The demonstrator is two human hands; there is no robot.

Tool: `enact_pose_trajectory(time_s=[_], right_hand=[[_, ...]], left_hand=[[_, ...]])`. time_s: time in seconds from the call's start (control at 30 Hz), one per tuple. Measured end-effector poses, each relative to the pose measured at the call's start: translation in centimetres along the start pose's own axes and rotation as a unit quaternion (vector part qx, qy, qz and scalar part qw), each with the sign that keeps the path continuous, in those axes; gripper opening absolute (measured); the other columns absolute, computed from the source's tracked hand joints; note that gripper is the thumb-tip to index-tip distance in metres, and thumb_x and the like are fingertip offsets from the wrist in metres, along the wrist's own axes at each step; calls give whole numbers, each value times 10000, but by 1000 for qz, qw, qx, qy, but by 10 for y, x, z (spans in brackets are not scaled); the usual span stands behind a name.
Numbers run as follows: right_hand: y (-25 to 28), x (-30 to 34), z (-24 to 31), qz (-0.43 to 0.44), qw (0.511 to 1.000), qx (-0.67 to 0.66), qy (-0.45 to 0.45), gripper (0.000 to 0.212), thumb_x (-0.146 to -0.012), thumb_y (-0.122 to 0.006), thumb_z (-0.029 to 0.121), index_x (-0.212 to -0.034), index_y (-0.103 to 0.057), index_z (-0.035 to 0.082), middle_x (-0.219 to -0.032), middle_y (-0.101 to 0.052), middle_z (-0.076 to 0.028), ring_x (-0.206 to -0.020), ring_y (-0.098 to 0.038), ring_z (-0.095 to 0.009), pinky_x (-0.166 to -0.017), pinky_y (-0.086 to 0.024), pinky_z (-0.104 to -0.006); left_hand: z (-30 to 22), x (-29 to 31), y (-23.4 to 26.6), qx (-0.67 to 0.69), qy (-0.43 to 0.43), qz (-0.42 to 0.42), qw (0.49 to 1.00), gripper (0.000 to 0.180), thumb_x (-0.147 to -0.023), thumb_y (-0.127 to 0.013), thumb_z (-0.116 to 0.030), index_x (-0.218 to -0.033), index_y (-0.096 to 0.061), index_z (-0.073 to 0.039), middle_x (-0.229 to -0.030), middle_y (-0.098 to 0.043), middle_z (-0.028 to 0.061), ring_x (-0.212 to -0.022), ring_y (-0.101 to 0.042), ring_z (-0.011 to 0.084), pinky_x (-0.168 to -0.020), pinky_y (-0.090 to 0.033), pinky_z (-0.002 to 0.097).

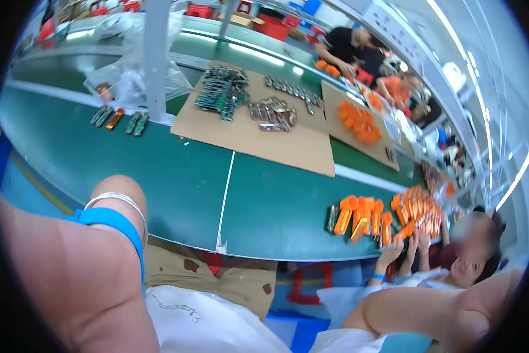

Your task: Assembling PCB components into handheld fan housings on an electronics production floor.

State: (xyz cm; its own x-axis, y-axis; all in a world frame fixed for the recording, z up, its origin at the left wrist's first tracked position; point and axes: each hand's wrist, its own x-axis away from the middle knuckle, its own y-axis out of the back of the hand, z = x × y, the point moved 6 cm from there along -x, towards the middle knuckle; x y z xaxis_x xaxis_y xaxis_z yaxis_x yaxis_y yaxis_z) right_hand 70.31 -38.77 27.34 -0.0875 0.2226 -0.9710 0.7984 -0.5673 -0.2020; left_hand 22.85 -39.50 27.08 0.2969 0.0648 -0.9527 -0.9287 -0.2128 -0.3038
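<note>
My left forearm comes up from the lower left, with a blue band (pixel 114 220) and a thin silver bangle (pixel 118 199) at the wrist. Only the bent back of my left hand (pixel 121 183) shows over the near edge of the green belt (pixel 182 176); its fingers are hidden. A bare arm (pixel 435 312) lies across the lower right; my right hand is out of view. Neither hand visibly holds anything.
A cardboard sheet (pixel 288 147) on the belt carries green circuit boards (pixel 222 91) and small metal parts (pixel 273 113). Orange pieces (pixel 361 216) lie at the right, where a seated co-worker's hands (pixel 394 248) reach. A white post (pixel 155 59) stands at the back left. Other people work far right.
</note>
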Motion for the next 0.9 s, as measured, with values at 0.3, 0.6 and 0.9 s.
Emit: enact_pose_trajectory(time_s=[0.3, 0.6, 0.9], right_hand=[[-7, -63, -40, 16, 997, 67, 25, 407, -841, -594, 358, -1076, -567, 27, -1096, -591, -150, -1070, -544, -274, -977, -395, -412], [-158, -20, 119, -9, 928, -366, -64, 349, -984, -396, 441, -948, -567, 140, -688, -477, 35, -447, -326, -108, -523, -265, -274], [-199, -17, 120, 305, 836, -395, -229, 338, -917, -504, 453, -804, -526, 136, -638, -466, 26, -431, -315, -112, -493, -256, -246]], left_hand=[[10, -22, 68, 82, -36, -180, 980, 611, -860, -490, -232, -1398, -313, -2, -1434, -324, 222, -1336, -301, 415, -1091, -199, 626], [33, 132, 71, -220, 358, 313, 852, 245, -828, -505, 40, -1059, -580, 2, -1068, -581, 143, -1004, -571, 265, -868, -459, 345], [13, 271, 136, -223, 604, 65, 762, 180, -878, -448, 87, -1011, -562, 49, -1037, -523, 94, -885, -589, 164, -812, -480, 277]])
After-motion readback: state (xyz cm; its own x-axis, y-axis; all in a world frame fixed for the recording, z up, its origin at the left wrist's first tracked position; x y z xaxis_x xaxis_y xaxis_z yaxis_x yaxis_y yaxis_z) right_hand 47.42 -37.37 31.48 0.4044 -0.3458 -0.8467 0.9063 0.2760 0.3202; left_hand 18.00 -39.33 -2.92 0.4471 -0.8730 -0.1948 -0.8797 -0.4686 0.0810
